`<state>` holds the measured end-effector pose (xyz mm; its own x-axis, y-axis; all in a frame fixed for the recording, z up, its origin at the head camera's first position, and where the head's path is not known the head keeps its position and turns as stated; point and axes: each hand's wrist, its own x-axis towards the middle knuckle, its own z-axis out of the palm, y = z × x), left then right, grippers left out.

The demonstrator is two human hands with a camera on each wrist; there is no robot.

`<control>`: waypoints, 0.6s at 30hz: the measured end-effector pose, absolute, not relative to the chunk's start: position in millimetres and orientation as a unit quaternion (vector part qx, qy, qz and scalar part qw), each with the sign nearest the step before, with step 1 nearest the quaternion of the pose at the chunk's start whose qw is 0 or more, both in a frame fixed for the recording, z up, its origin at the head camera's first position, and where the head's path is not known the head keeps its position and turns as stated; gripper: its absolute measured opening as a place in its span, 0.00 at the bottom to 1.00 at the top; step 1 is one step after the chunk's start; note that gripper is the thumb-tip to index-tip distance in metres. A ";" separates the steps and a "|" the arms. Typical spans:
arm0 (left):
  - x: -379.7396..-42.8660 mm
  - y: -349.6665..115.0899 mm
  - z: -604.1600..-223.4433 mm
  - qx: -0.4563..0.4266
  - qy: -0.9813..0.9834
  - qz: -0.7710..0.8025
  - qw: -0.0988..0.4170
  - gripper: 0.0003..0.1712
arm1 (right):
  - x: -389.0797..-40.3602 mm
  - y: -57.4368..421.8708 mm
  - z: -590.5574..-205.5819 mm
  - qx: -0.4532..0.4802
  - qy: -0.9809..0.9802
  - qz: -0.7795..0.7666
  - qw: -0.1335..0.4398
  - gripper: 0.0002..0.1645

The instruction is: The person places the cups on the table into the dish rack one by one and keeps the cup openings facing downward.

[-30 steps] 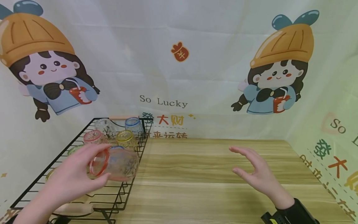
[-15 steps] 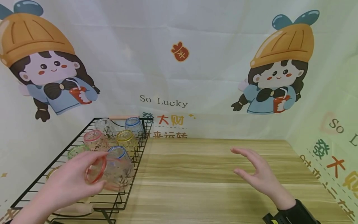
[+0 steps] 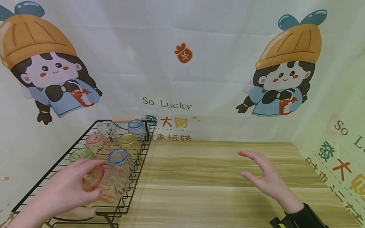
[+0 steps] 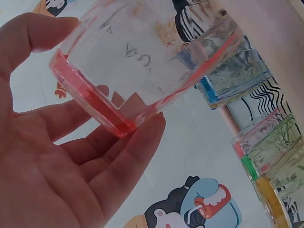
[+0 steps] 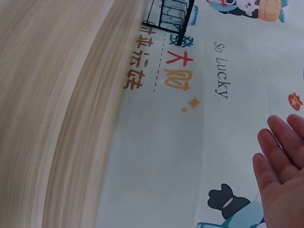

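My left hand [image 3: 71, 186] grips a clear drinking glass [image 3: 114, 185] by its red-tinted base, thumb on one side and fingers on the other. The glass tilts over the near right part of a black wire rack [image 3: 129, 198]. In the left wrist view the red base of the glass [image 4: 92, 97] sits between thumb and fingertips. Upside down on the rack just behind stands a blue-based glass [image 3: 119, 158], with a green-based glass [image 3: 82, 154] beside my knuckles. My right hand [image 3: 263, 174] hovers over the table's right side, thumb and fingers apart, holding nothing.
Further back on the rack stand a yellow-based glass [image 3: 129, 142], a pink one [image 3: 98, 144], a clear one [image 3: 108, 129] and another blue one [image 3: 137, 128]. Wooden handles [image 3: 77, 212] mark the rack's ends. A printed cloth [image 3: 214, 79] hangs behind the wooden table [image 3: 199, 177].
My left hand has brought the red-based glass down and nearer, a little to the left, over the rack, uncovering the blue-based glass. The right hand has shifted slightly right.
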<state>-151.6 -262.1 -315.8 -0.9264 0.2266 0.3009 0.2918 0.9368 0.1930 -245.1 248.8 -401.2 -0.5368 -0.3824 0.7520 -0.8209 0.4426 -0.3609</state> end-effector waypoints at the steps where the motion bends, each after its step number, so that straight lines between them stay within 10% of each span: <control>1: -152.3 -262.9 -316.7 -0.130 -0.975 -0.114 0.136 0.43 | -245.1 249.2 -401.2 0.378 -0.796 0.369 0.297 0.40; 18: -164.8 -272.1 -328.6 -0.114 -0.985 -0.072 0.110 0.42 | -243.8 254.7 -403.8 0.365 -0.802 0.367 0.299 0.42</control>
